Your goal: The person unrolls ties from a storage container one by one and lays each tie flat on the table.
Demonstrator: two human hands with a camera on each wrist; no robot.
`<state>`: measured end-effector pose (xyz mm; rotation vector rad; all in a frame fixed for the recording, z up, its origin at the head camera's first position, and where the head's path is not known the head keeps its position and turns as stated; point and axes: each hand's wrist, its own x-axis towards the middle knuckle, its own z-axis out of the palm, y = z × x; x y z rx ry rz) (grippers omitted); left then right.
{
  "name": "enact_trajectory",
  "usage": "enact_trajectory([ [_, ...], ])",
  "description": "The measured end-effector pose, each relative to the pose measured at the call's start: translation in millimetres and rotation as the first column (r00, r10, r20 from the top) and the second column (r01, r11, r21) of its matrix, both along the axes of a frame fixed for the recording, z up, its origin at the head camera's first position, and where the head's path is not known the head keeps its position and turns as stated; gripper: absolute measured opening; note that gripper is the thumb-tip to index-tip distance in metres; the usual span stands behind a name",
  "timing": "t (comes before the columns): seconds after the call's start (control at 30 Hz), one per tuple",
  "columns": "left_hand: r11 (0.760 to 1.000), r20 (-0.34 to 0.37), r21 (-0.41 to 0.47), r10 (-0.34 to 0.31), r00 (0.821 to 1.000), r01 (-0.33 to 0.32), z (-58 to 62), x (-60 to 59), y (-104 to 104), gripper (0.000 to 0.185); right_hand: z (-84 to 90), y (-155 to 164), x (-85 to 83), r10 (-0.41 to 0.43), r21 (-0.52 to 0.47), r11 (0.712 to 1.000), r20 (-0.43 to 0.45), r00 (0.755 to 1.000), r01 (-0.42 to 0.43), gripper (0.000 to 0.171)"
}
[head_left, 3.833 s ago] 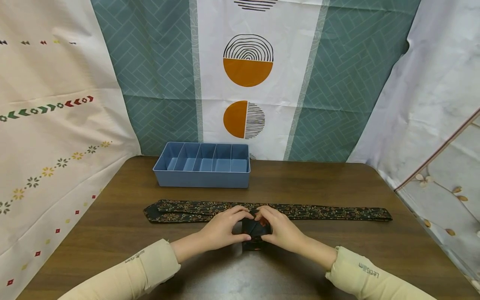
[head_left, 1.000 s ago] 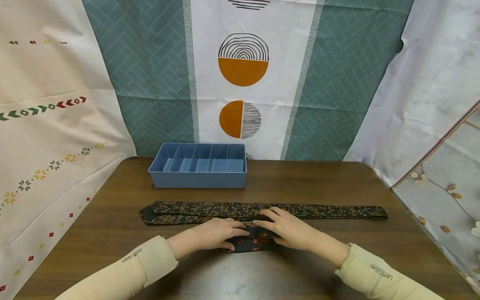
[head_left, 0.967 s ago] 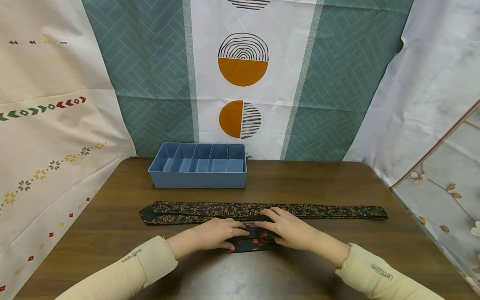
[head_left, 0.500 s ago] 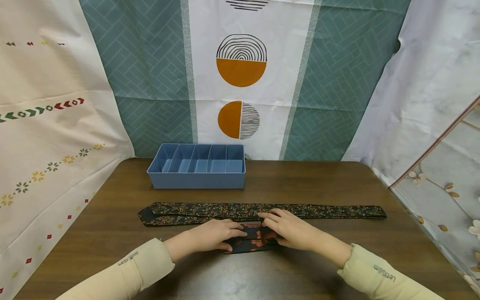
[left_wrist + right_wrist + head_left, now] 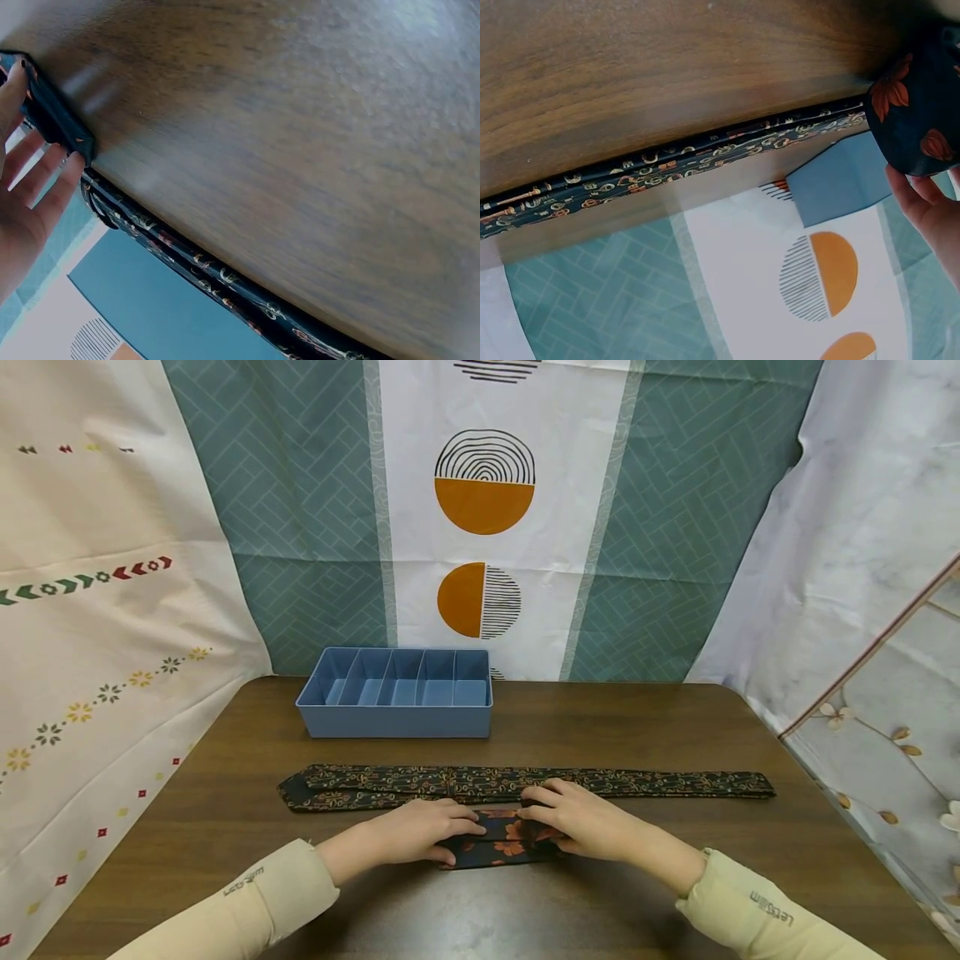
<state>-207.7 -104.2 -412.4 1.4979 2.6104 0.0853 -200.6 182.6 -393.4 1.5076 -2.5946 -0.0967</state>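
Observation:
A dark necktie with orange-red flowers (image 5: 498, 852), doubled into a short flat length, lies on the table between both hands. My left hand (image 5: 412, 832) holds its left end, thumb at the near edge and fingers at the far side. At the other end, my right hand (image 5: 588, 822) grips a raised fold of it, hiding part of the cloth. The right wrist view shows the flowered fold (image 5: 915, 112) standing up over the right fingertips. Just behind lies a second necktie (image 5: 637, 782), dark with a small gold pattern, stretched lengthwise across the table and folded over itself.
A blue divided box (image 5: 397, 721) with several compartments stands behind the ties, left of centre. The brown wooden table (image 5: 615, 727) runs back to a hanging patterned curtain (image 5: 675, 527), with more cloth hanging at both sides.
Earlier, both hands were close together round a compact dark bundle. Since then the flowered necktie has opened out wider between them, and my left hand has just slid slightly left with its end.

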Motion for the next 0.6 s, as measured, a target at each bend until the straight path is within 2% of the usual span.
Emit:
enact_trajectory([
  [0.23, 1.0, -0.002, 0.012, 0.001, 1.0, -0.001, -1.7, 0.8, -8, 0.05, -0.1, 0, 2.8, -0.01, -0.005, 1.0, 0.02, 1.0, 0.011, 0.051],
  [0.33, 1.0, 0.002, 0.014, 0.007, 1.0, -0.007, -2.2, 0.7, -11, 0.05, -1.8, 1, 2.7, -0.006, -0.028, 1.0, 0.0, 1.0, 0.006, 0.047],
  [0.47, 1.0, -0.006, 0.022, 0.001, 1.0, -0.001, -1.3, 0.6, -15, 0.05, -3.3, 1, 1.8, 0.016, -0.012, 1.0, -0.052, 0.999, -0.017, 0.05],
  [0.6, 1.0, 0.004, 0.019, 0.008, 1.0, -0.008, -0.5, 0.6, -19, 0.05, -4.3, 1, 0.9, 0.025, 0.029, 0.999, -0.062, 0.998, -0.023, 0.057],
])
